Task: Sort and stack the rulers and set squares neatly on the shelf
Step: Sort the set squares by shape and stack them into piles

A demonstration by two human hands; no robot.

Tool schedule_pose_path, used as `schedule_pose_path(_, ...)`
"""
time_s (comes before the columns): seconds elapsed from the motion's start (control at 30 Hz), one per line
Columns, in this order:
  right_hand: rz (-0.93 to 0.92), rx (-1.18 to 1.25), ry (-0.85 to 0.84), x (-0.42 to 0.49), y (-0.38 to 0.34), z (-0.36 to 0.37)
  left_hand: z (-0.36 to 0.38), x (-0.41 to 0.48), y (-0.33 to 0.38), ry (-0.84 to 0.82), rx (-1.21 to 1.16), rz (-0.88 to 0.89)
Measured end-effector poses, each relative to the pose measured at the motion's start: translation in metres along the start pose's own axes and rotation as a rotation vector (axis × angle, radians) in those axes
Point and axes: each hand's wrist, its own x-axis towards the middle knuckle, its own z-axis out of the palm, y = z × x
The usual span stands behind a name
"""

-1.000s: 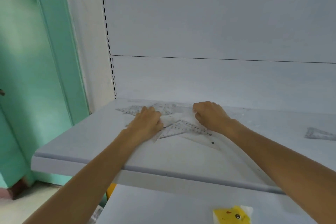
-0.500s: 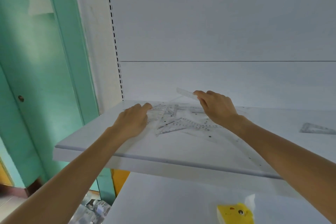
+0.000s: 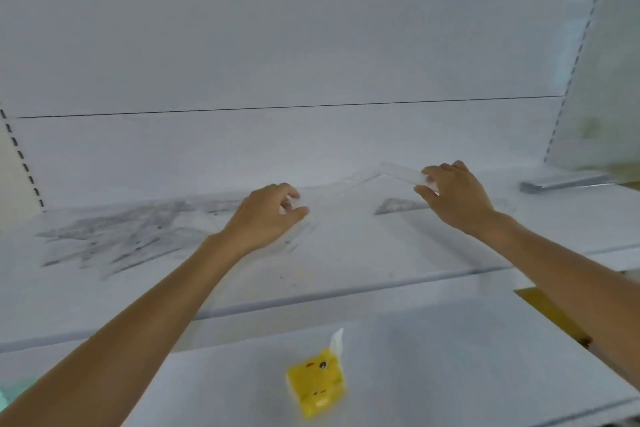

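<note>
A large clear set square (image 3: pixel 349 184) hangs just above the white shelf (image 3: pixel 346 263), its corner pointing up and back. My left hand (image 3: pixel 266 218) pinches its left end between thumb and fingers. My right hand (image 3: pixel 450 194) grips its right edge. A blurred pile of clear rulers and set squares (image 3: pixel 121 236) lies on the shelf's left part, to the left of my left hand. One small set square (image 3: pixel 398 206) lies flat on the shelf below the held one, just left of my right hand.
A flat stack of clear pieces (image 3: pixel 561 180) lies at the shelf's far right by the slotted upright. A yellow cartoon box (image 3: pixel 317 381) stands on the lower shelf in front. The back panel rises close behind the shelf.
My right hand has lifted the large set square off the pile and carried it to the right. My left hand has left the pile and taken its other end. The view has swung right.
</note>
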Motion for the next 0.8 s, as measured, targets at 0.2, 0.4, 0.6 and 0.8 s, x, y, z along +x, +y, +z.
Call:
schedule_pose_path(0.2, 0.179, 0.002, -0.021, -0.027, 0.136, -0.049, 0.082, 0.052, 0.102, -0.052, -0.147, 0.119)
schedule_pose_path(0.4, 0.23, -0.001, -0.05, -0.052, 0.263, -0.091, 0.165, 0.094, 0.214, -0.102, -0.206, 0.187)
schedule_pose_path(0.6, 0.256, -0.001, -0.154, -0.054, 0.345, -0.111, 0.217, 0.117, 0.279, -0.136, -0.218, 0.188)
schedule_pose_path(0.8, 0.192, -0.004, -0.132, -0.03, 0.364, -0.095, 0.227, 0.148, 0.289, -0.092, -0.202, 0.202)
